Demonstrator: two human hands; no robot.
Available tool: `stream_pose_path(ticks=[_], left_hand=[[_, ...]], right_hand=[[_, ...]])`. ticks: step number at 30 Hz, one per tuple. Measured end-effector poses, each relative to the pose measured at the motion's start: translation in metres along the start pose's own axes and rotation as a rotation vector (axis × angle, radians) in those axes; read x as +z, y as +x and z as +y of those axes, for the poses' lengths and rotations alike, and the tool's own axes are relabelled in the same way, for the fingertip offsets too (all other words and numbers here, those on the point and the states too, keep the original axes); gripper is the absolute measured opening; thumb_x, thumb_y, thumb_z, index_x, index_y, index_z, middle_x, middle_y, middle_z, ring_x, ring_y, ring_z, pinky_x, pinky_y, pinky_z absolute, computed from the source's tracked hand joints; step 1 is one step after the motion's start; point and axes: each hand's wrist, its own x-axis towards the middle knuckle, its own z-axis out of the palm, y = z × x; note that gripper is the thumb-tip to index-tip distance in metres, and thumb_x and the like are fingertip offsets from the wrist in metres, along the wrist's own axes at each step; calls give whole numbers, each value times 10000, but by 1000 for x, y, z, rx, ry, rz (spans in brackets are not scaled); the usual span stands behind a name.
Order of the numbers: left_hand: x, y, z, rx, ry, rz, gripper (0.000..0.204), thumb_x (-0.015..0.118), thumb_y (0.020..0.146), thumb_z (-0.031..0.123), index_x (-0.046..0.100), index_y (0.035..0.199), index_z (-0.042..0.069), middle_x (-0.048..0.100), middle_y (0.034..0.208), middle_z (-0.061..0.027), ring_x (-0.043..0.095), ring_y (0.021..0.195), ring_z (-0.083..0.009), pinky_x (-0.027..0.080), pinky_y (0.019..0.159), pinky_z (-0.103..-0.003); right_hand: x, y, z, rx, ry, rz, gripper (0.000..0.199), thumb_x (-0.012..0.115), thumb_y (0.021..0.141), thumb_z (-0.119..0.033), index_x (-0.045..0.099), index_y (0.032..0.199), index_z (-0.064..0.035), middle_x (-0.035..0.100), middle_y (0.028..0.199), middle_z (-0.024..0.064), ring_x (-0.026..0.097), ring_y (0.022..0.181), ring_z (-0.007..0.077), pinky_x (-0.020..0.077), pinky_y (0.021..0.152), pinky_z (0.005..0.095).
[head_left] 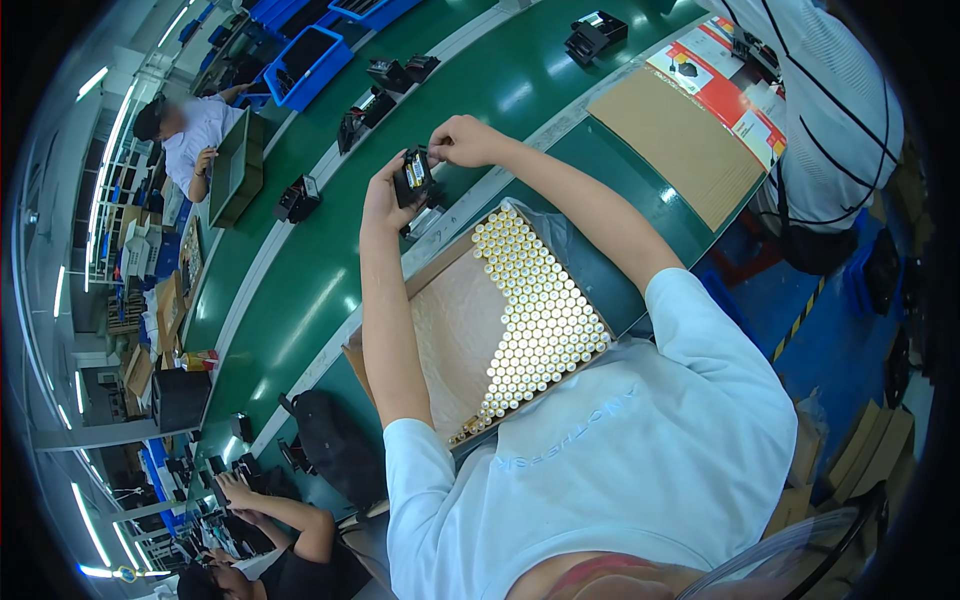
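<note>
My left hand (pixel 383 200) is wrapped round a black plastic device (pixel 413 178), held up over the green conveyor. Batteries show in an opened compartment on the side facing me. At the device's upper right edge, my right hand (pixel 464 141) has its fingers bent and pressed together; whether they pinch a small part is too small to tell. Below my arms a cardboard carton (pixel 440 262) holds many upright batteries (pixel 545 315) packed on its right side, while plastic lining shows on its left. A metallic-looking piece (pixel 424 220) lies just under the device.
More black devices (pixel 297 199) stand along the green conveyor (pixel 290 290). Flat cardboard (pixel 680 145) and a red printed box (pixel 728 85) lie at the right, near a person in white. Blue bins (pixel 308 68) are at the back. Other people work at the left.
</note>
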Motion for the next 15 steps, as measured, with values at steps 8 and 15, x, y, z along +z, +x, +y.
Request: stream_pose_path(ticks=[8, 15], left_hand=[[-13, -14, 9, 1, 25, 47, 307, 526, 925, 195, 551, 1190, 42, 689, 1028, -238, 666, 748, -220, 512, 604, -250], [0, -31, 16, 105, 330, 343, 293, 549, 910, 180, 586, 1169, 48, 673, 999, -196, 640, 784, -221, 529, 638, -280]], right_hand=[[-4, 2, -7, 206, 475, -28, 221, 551, 914, -167, 696, 897, -1, 676, 755, 78, 603, 603, 156, 504, 581, 255], [-13, 2, -5, 376, 764, -111, 254, 510, 976, -201, 680, 923, -19, 662, 779, 76, 595, 624, 124, 489, 559, 236]])
